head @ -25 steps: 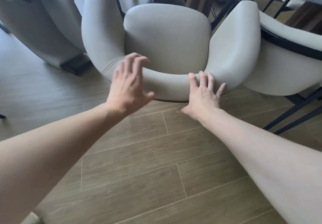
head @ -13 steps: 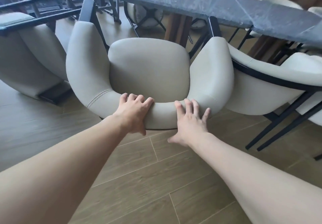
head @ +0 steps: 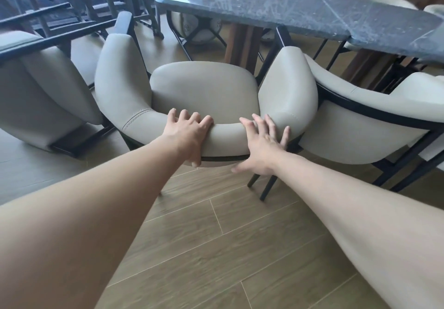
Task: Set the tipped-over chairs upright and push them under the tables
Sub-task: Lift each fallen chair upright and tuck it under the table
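Beige chair (head: 204, 89): upright on the wood floor (head: 216, 248), seat facing the dark stone desk (head: 264, 3), front just short of its edge
Left hand (head: 187, 133): grip curled over the top of the curved backrest, thumb under the rim
Right hand (head: 263, 142): grip wide, fingers spread flat against the backrest
Neighbours: tipped chair (head: 36, 87) at left; another chair (head: 365, 121) touching at right
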The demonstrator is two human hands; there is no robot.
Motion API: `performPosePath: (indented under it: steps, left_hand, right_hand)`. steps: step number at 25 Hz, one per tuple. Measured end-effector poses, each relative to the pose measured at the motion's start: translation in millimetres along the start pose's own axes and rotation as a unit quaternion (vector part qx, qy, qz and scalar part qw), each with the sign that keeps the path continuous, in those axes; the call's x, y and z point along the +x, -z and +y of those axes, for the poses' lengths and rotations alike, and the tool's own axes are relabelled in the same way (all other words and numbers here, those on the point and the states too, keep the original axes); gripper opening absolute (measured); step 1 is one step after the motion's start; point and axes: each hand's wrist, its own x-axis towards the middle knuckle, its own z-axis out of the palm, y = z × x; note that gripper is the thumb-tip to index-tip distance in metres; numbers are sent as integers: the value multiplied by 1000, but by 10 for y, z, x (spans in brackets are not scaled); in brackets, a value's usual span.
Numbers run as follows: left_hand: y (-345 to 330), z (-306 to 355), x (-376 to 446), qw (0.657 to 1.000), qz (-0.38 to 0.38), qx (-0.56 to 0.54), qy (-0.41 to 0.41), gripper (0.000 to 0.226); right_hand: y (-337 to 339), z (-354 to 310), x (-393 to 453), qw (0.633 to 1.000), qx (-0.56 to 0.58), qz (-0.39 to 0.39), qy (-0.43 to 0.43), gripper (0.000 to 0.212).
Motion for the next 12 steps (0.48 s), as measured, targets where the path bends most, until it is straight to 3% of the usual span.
performPosePath:
  steps: [12]
  left_hand:
    - [307, -389, 864, 998, -41, -30, 31, 96]
  right_hand:
    - [363, -49, 932, 999, 18, 27, 18, 110]
